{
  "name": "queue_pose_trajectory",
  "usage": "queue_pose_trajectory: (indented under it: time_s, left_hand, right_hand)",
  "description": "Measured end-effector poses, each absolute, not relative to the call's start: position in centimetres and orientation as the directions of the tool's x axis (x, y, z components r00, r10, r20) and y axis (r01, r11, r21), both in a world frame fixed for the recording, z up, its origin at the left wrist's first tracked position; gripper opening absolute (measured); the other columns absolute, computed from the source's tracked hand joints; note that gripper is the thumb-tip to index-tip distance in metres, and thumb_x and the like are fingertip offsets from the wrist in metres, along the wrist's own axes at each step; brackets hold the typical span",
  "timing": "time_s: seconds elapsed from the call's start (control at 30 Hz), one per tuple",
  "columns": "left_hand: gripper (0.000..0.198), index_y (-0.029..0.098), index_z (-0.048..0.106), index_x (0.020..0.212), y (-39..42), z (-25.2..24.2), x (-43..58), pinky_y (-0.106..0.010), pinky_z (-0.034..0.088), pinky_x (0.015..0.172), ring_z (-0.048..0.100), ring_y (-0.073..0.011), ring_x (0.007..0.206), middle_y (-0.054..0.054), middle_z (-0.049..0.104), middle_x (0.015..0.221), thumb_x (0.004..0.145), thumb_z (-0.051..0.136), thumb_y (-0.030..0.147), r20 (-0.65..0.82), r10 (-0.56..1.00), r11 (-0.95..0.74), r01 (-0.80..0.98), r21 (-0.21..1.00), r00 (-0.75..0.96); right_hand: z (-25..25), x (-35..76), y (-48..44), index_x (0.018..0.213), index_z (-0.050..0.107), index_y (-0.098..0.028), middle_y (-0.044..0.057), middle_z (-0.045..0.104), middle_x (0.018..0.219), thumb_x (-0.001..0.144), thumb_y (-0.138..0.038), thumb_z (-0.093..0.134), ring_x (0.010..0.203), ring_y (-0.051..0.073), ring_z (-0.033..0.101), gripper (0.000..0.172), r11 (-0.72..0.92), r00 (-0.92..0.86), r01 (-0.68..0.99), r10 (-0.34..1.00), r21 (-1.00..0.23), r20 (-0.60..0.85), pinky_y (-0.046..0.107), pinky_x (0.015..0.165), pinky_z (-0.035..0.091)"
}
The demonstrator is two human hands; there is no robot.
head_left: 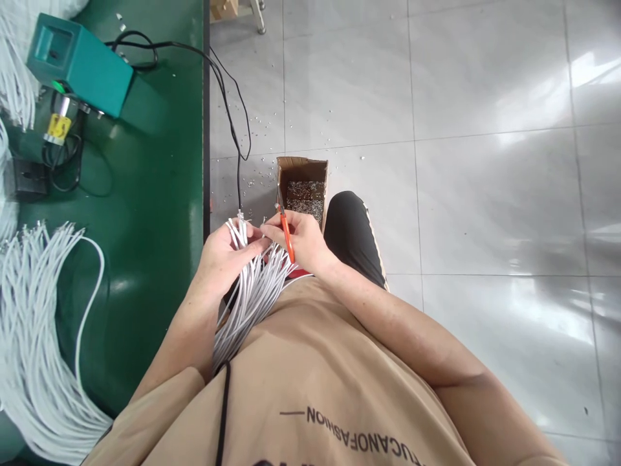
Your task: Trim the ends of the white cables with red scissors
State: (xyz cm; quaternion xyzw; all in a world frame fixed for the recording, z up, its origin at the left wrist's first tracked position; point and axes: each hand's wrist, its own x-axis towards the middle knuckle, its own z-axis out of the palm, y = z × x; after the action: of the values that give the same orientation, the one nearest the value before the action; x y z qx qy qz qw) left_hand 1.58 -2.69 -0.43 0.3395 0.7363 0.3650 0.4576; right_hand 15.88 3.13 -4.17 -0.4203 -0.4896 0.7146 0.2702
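Left hand [224, 251] curled closed, right hand [301, 241] pinching; hands touching, forearms angled inward.

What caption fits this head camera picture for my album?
The left hand grips a bundle of white wires, the right hand holds orange-handled cutters, near a cardboard box.

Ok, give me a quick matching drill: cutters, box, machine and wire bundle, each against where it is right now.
Things:
1 cutters
2 box
3 machine
4 bundle

Places:
a in the left hand
b on the floor
c in the right hand
d on the table

Pairs: 1-c, 2-b, 3-d, 4-a.
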Motion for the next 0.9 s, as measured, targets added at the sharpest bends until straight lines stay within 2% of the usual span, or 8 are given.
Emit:
queue_pose_trajectory:
  time_s: [0.13, 0.3, 0.4, 0.47, 0.57, 0.7, 0.8, 0.9]
  left_hand:
    - [0.031, 0.016, 0.069, 0.092, -2.6, -0.1, 0.8, -0.030, 0.051, 0.076, 0.066, -0.0202, 0.083, -0.006, 0.071, 0.088, 0.071, 0.075, 0.037, -0.483, 0.847, 0.513, 0.105, 0.852, -0.220]
    - [0.025, 0.017, 0.069, 0.085, -2.5, 0.1, 1.0, -0.030, 0.051, 0.065, 0.066, -0.0194, 0.072, -0.004, 0.069, 0.077, 0.069, 0.077, 0.035, -0.456, 0.849, 0.484, 0.046, 0.874, -0.268]
    - [0.025, 0.019, 0.062, 0.076, -2.3, -0.1, 1.4, -0.029, 0.051, 0.062, 0.065, -0.0176, 0.067, 0.000, 0.064, 0.068, 0.066, 0.080, 0.032, -0.448, 0.844, 0.471, 0.008, 0.882, -0.294]
    - [0.029, 0.019, 0.055, 0.071, -2.2, -0.2, 1.7, -0.029, 0.052, 0.064, 0.065, -0.0161, 0.069, 0.000, 0.065, 0.072, 0.064, 0.081, 0.030, -0.441, 0.844, 0.452, -0.039, 0.891, -0.305]
    - [0.037, 0.019, 0.046, 0.070, -2.1, -0.2, 2.0, -0.029, 0.053, 0.068, 0.064, -0.0134, 0.072, -0.001, 0.067, 0.089, 0.063, 0.081, 0.026, -0.442, 0.843, 0.423, -0.131, 0.897, -0.305]
    - [0.036, 0.020, 0.045, 0.072, -2.1, 0.0, 2.1, -0.028, 0.052, 0.065, 0.060, -0.0106, 0.066, 0.001, 0.061, 0.082, 0.063, 0.079, 0.022, -0.471, 0.829, 0.435, -0.183, 0.882, -0.300]
    - [0.034, 0.020, 0.045, 0.073, -2.1, 0.1, 2.1, -0.024, 0.049, 0.059, 0.058, -0.0097, 0.064, 0.001, 0.061, 0.082, 0.064, 0.078, 0.021, -0.460, 0.827, 0.425, -0.176, 0.888, -0.323]
    - [0.033, 0.020, 0.044, 0.073, -2.2, 0.1, 2.1, -0.022, 0.046, 0.055, 0.057, -0.0093, 0.064, 0.000, 0.063, 0.084, 0.066, 0.076, 0.020, -0.429, 0.837, 0.402, -0.150, 0.903, -0.339]
  right_hand:
    - [-3.6, 15.7, 3.1, 0.081, 0.066, -0.015, 0.001, 0.065, 0.079, 0.079, -0.031, 0.057, 0.072, 0.011, 0.057, 0.018, -0.269, -0.348, 0.078, 0.895, -0.960, -0.279, 0.023, 0.069, 0.045]
    - [-2.2, 15.8, 3.4, 0.086, 0.067, -0.017, 0.002, 0.067, 0.091, 0.082, -0.031, 0.054, 0.078, 0.011, 0.059, 0.019, -0.159, -0.362, 0.018, 0.919, -0.987, -0.155, 0.023, 0.072, 0.046]
    - [-2.1, 15.7, 3.3, 0.080, 0.067, -0.016, 0.003, 0.066, 0.084, 0.079, -0.034, 0.059, 0.073, 0.012, 0.058, 0.020, -0.169, -0.401, 0.112, 0.894, -0.979, -0.200, 0.024, 0.069, 0.045]
    - [-2.3, 15.6, 3.3, 0.075, 0.066, -0.016, 0.001, 0.064, 0.074, 0.077, -0.037, 0.061, 0.067, 0.012, 0.056, 0.022, -0.207, -0.409, 0.159, 0.876, -0.965, -0.256, 0.024, 0.064, 0.043]
    - [-2.6, 15.6, 3.6, 0.073, 0.065, -0.015, -0.001, 0.059, 0.064, 0.077, -0.042, 0.060, 0.061, 0.011, 0.051, 0.028, -0.294, -0.445, 0.131, 0.836, -0.947, -0.321, 0.024, 0.058, 0.040]
    - [-2.7, 16.1, 4.4, 0.076, 0.066, -0.015, -0.001, 0.061, 0.068, 0.078, -0.044, 0.058, 0.064, 0.011, 0.052, 0.031, -0.308, -0.418, 0.114, 0.848, -0.945, -0.327, 0.022, 0.061, 0.040]
    - [-2.8, 16.7, 4.8, 0.072, 0.063, -0.015, 0.001, 0.062, 0.069, 0.079, -0.040, 0.056, 0.064, 0.011, 0.052, 0.027, -0.117, -0.458, 0.355, 0.843, -0.928, -0.281, 0.024, 0.060, 0.037]
    - [-2.9, 17.1, 4.8, 0.064, 0.058, -0.017, 0.003, 0.061, 0.067, 0.078, -0.037, 0.055, 0.061, 0.013, 0.050, 0.025, 0.147, -0.552, 0.582, 0.794, -0.800, -0.255, 0.026, 0.056, 0.031]
